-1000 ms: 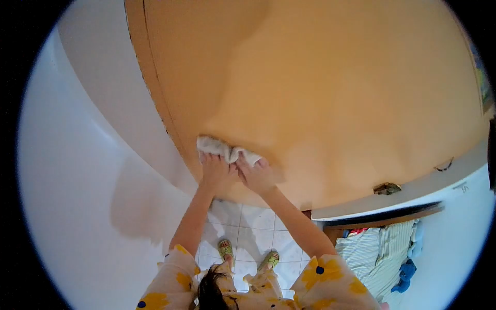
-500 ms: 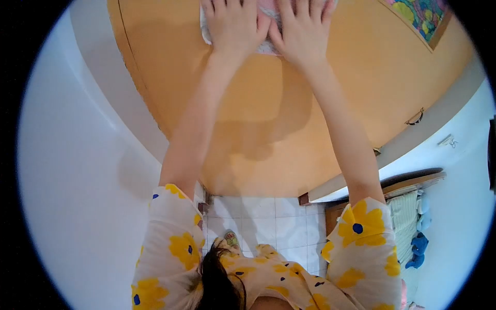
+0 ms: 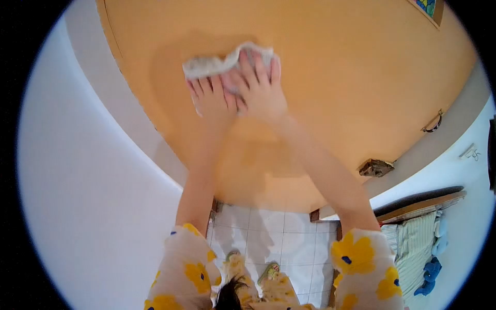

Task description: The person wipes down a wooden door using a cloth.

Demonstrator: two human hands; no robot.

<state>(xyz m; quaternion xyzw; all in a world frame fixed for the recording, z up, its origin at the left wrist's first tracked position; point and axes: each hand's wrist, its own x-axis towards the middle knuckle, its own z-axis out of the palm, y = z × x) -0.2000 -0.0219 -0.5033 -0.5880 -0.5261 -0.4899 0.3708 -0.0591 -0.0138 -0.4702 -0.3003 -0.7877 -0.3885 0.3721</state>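
Both my hands press a pale pink and grey cloth (image 3: pixel 227 77) flat against a tan-orange door (image 3: pixel 341 67). My left hand (image 3: pixel 214 98) lies on the cloth's lower left part with the fingers apart. Higher and to the right, my right hand (image 3: pixel 262 90) rests on it with spread fingers pointing up. The two hands touch or nearly touch near the thumbs. Along its top the cloth's edge is rumpled and stands a little off the door. What lies under the palms is hidden.
At the door's right side are a metal lock (image 3: pixel 377 167) and a curved handle (image 3: pixel 434 122). A colourful picture (image 3: pixel 427 6) hangs at the upper right. White walls flank the door. Beyond it on the right stands a bed (image 3: pixel 416 243) with a blue soft toy (image 3: pixel 430 274).
Both hands and the cloth have moved down and left across the door. The cloth's top edge, cut off before, now shows. The lock, previously mostly hidden by my right arm, is in view.
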